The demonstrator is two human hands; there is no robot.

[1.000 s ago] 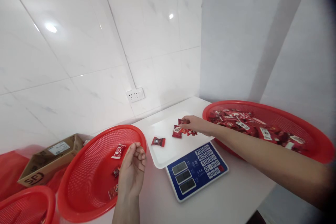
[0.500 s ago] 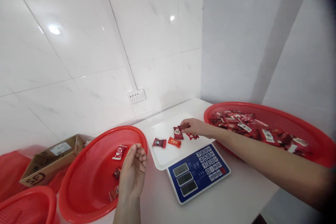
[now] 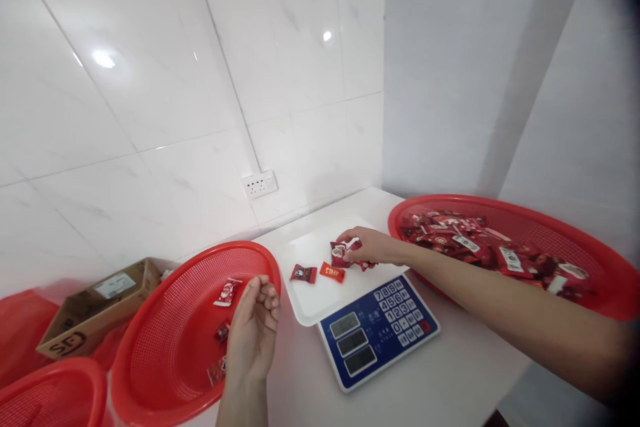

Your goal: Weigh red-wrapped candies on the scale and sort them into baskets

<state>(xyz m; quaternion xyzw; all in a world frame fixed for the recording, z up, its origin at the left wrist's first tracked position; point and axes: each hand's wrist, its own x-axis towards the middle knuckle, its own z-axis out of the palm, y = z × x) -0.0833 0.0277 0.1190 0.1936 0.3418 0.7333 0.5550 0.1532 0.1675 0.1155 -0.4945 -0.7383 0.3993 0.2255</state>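
Note:
My right hand (image 3: 373, 245) reaches over the white weighing pan (image 3: 310, 303) of a digital scale (image 3: 377, 333). Its thumb and fingers close around the right side of a dark red wrapped candy (image 3: 338, 251). Left of it on the pan lie an orange-red wrapped candy (image 3: 332, 272) and a dark wrapped candy with red ends (image 3: 303, 273); more red wrapping shows partly under my right hand. My left hand (image 3: 255, 327), fingers curled in and nothing visible in them, hovers over the right rim of a red basket (image 3: 165, 320). A red-and-white wrapped candy (image 3: 227, 291) and other candies lie inside that basket.
To the right, a large red basket (image 3: 480, 201) holds many red wrapped candies (image 3: 480, 247). A cardboard box (image 3: 107, 300) stands at the left, behind another red basket (image 3: 55, 373). A wall socket (image 3: 260, 183) sits above the white table (image 3: 430, 380).
My right hand has lowered slightly, with thumb and fingers now on the dark red candy. The dark packet seen at its fingertips is no longer distinct. My left hand has hardly moved.

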